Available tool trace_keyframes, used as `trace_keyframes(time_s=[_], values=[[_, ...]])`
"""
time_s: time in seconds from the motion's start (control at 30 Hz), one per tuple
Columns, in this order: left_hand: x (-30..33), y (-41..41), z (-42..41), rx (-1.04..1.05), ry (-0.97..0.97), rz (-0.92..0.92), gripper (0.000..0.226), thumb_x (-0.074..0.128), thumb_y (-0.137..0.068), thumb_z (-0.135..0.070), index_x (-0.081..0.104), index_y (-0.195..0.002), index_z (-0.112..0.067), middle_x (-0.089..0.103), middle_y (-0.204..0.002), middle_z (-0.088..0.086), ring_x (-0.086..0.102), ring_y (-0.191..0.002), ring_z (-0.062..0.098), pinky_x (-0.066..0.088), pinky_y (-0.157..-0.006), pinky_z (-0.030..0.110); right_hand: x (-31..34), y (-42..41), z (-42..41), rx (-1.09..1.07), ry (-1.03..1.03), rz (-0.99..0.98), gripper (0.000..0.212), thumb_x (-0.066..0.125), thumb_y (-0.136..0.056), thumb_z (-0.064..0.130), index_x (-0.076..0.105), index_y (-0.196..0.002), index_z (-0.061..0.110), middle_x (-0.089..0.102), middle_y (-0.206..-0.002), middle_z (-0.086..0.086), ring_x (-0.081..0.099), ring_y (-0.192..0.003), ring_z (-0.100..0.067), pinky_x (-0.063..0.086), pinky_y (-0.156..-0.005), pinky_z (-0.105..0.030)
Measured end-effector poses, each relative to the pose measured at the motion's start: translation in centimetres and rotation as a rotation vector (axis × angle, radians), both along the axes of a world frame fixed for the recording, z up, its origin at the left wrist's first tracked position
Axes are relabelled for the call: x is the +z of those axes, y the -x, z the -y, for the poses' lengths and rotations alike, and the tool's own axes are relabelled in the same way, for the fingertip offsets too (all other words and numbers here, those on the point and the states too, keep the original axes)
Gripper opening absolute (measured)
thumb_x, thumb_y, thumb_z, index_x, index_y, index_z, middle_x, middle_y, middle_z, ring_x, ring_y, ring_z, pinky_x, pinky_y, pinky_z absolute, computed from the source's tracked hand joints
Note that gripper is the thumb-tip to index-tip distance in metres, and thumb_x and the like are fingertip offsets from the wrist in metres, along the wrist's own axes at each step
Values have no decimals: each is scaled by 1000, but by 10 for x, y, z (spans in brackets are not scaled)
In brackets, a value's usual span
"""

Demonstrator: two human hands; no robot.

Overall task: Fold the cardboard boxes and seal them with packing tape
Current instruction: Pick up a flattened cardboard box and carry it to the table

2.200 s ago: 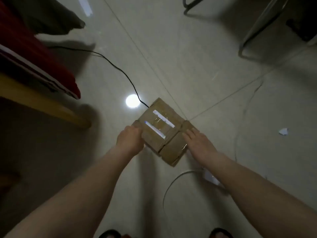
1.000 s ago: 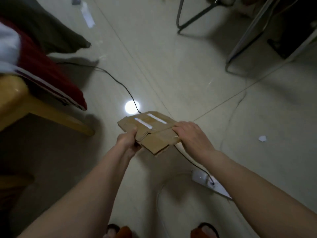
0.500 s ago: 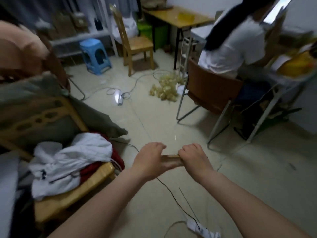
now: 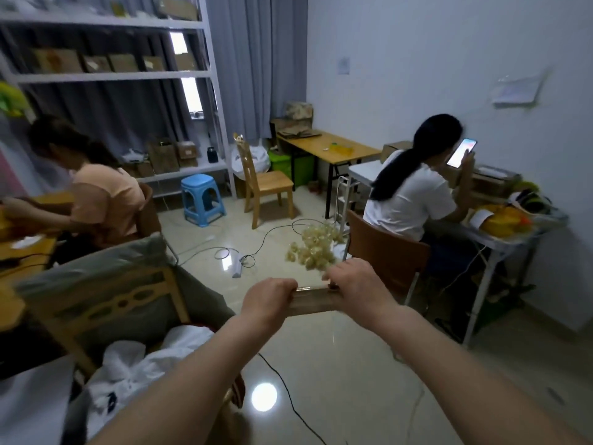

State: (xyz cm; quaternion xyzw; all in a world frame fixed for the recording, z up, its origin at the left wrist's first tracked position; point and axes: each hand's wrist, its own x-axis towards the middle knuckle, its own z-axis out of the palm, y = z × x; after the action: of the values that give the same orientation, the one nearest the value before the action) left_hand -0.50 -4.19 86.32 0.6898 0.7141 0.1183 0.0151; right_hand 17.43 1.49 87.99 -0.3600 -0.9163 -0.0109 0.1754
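The person held a flat piece of cardboard [image 4: 310,302] out in front at about chest height, seen nearly edge-on, so its flaps and any tape on it could not be made out. The left hand [image 4: 268,300] had its fingers curled over the left end of the cardboard, and the right hand [image 4: 354,284] gripped the right end the same way, knuckles up; both were closed tight on it, with only a short strip of board showing between them. Nothing carried the cardboard but the two hands; it hung above the tiled floor [image 4: 321,354], well apart from any table. By my reading the step in hand was the folding, with the box not yet squared up and no tape in sight, so the next move likely called for pressing the panels into shape and then finding a roll of tape. Room to move was fair straight ahead and below, where the floor lay open apart from a black cable [image 4: 290,403]. To the left a wooden chair [image 4: 106,303] heaped with clothes stood close by the left forearm, and to the right a brown chair back [image 4: 388,252] stood just beyond the right hand.
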Motion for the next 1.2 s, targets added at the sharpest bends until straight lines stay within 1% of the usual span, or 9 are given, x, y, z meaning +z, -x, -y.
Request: trace_keyframes(time_s=[0.13, 0.27, 0.47, 0.63, 0.73, 0.8, 0.9, 1.07, 1.2], values=[[10, 50, 9, 46, 3, 195, 13, 55, -95, -13, 65, -104, -17, 64, -103, 2, 59, -96, 18, 51, -87, 36, 20, 9, -9, -119, 301, -204, 52, 77, -76, 20, 55, -123, 25, 52, -103, 13, 49, -100, -7, 42, -86, -24], [15, 87, 20, 38, -39, 455, 15, 55, -96, -11, 67, -104, -14, 63, -101, 6, 58, -94, 19, 51, -88, 37, 11, 31, -9, -222, 518, -239, 68, 81, -72, 22, 49, -132, 23, 56, -123, 4, 52, -111, -13, 48, -94, -31], [12, 118, 19, 33, 21, 659, 11, 57, -93, -7, 65, -101, -8, 62, -100, 13, 58, -96, 26, 51, -91, 46, -3, 58, -12, -231, 316, -157, 42, 72, -81, 13, 59, -121, 19, 52, -123, 4, 42, -113, -15, 41, -99, -33], [10, 124, -12, 44, 30, 684, 13, 57, -93, -5, 64, -102, -12, 60, -102, 12, 56, -99, 27, 51, -91, 43, -2, 69, -45, -218, 254, -157, 8, 64, -87, 16, 64, -95, 15, 62, -92, 0, 56, -90, -20, 45, -77, -35], [5, 126, -41, 78, 39, 628, 29, 64, -89, -5, 58, -115, -18, 59, -110, 7, 57, -107, 26, 53, -91, 41, -10, 75, -71, -179, 155, -134, 4, 61, -89, 18, 59, -86, 17, 57, -84, 5, 51, -79, -15, 35, -70, -27], [8, 122, -66, 63, 1, 598, 74, 76, -80, -11, 37, -141, -25, 50, -127, 4, 51, -120, 24, 51, -97, 41, -14, 78, -94, -151, 98, -113, 6, 59, -91, 20, 58, -85, 18, 58, -84, 5, 52, -77, -14, 38, -71, -28], [18, 110, -119, -32, -177, 218, 116, 86, -68, -32, 9, -154, -20, 44, -140, 8, 45, -123, 24, 38, -107, 39, -16, 78, -139, -134, -5, -45, 9, 52, -93, 22, 59, -94, 17, 59, -91, 1, 52, -80, -17, 38, -73, -28], [42, 74, -207, -139, -367, -205, 107, 74, -78, -38, 3, -154, -11, 41, -145, 9, 38, -135, 23, 8, -121, 41, -12, 60, -216, -126, -60, 31, 17, 44, -95, 14, 58, -104, 19, 56, -99, -1, 46, -82, -16, 32, -71, -25], [38, 46, -265, -196, -439, -368, 82, 80, -71, -29, 42, -142, -14, 58, -131, 8, 52, -125, 27, 17, -119, 52, -15, 57, -273, -76, -41, 57, 20, 56, -89, 11, 55, -108, 17, 52, -107, -2, 48, -95, -19, 41, -78, -27]])
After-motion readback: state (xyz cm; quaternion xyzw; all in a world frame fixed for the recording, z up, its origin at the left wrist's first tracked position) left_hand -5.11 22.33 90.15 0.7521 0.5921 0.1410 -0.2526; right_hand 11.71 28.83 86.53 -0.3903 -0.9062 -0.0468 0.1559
